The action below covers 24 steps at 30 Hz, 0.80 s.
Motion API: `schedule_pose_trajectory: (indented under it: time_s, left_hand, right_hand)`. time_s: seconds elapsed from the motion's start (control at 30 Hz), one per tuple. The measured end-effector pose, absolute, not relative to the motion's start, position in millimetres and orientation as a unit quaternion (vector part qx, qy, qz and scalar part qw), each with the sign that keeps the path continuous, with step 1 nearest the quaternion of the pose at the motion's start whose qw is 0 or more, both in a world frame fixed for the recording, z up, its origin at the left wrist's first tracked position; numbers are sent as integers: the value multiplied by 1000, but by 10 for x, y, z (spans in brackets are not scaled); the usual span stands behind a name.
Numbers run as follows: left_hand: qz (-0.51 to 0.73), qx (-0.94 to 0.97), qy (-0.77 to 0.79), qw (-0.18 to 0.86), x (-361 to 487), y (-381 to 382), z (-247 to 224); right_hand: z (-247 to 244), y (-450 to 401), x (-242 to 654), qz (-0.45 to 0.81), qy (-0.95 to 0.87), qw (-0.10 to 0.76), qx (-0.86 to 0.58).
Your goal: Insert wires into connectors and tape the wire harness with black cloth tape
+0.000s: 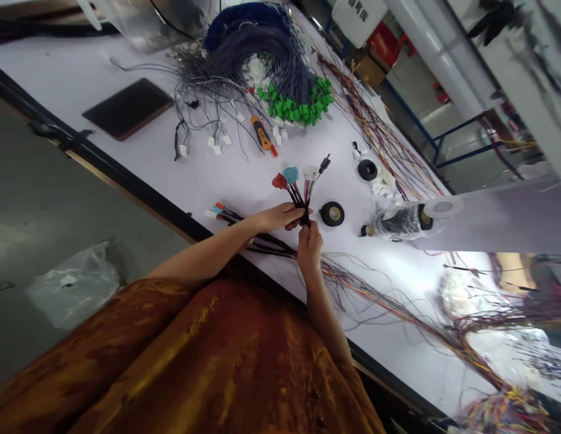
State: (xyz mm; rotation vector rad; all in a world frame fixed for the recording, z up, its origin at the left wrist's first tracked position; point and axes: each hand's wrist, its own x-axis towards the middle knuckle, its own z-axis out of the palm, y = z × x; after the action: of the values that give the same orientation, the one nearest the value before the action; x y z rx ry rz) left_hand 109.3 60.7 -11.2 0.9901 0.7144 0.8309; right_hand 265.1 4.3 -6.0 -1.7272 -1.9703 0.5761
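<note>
Both hands grip a wire harness (pixel 306 205) partly wrapped in black tape, above the white table. Its free ends fan out, with a red connector (pixel 279 180), a blue connector (pixel 290 175), a white connector (pixel 310 173) and a small black connector (pixel 324 163). My left hand (pixel 287 217) is closed around the wrapped part just below where the wires branch. Slightly lower, my right hand (pixel 310 241) pinches the same bundle. A roll of black tape (pixel 332 214) lies right beside my hands. Under my left forearm rest more black-sleeved cables (pixel 271 241) with coloured ends.
A large coil of blue wires (pixel 262 42) with green connectors (pixel 303 105) lies at the back. Before it are an orange-handled cutter (pixel 261 134) and a dark flat tablet-like object (pixel 128 108). Long loose wires (pixel 384 298) run rightward. Another tape roll (pixel 367 170) sits farther right.
</note>
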Motion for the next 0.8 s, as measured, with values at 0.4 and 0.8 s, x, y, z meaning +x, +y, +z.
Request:
schedule_pose_trajectory:
  time_s: [0.4, 0.8]
  left_hand:
    - [295, 506, 332, 739, 1020, 647, 4]
    - [402, 404, 423, 704, 1167, 455, 54]
  right_hand:
    - [-34, 30, 2630, 223, -718, 206, -626]
    - [138, -3, 2675, 201, -725, -3, -659]
